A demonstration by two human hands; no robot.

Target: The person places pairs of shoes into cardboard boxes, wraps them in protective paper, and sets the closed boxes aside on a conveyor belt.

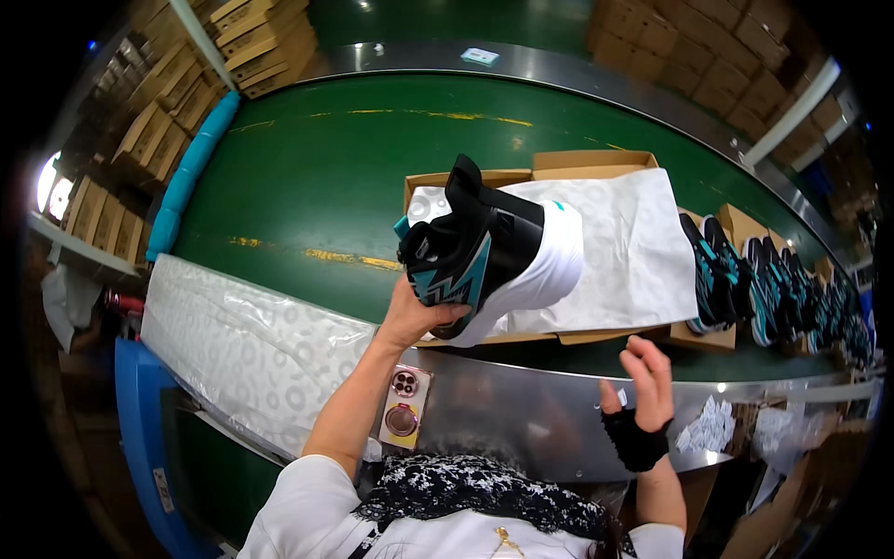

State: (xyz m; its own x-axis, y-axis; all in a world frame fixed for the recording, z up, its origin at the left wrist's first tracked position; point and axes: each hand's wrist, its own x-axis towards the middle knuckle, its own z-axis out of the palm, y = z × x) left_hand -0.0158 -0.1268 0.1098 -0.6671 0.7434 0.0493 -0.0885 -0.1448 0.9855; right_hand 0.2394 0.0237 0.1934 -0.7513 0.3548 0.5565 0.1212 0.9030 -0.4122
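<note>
My left hand (419,315) grips a black and teal sneaker (507,228), thumb across its side. The sneaker is tilted, with a smooth white part at its right end; I cannot tell whether that is sole or wrapping. Beneath it lies an open cardboard shoe box (596,160), lined with white patterned tissue paper (643,242) that spreads over its right side. My right hand (643,387), with a black band round the wrist, is raised in front of the box. Its fingers are bent and its thumb stands apart, with nothing seen in it.
A green conveyor belt (307,177) runs across. More sneakers (717,270) in boxes line it at right. A stack of tissue sheets (251,345) lies at left, beside a phone (405,407) on the metal edge (521,401). Small white packets (710,427) lie at right.
</note>
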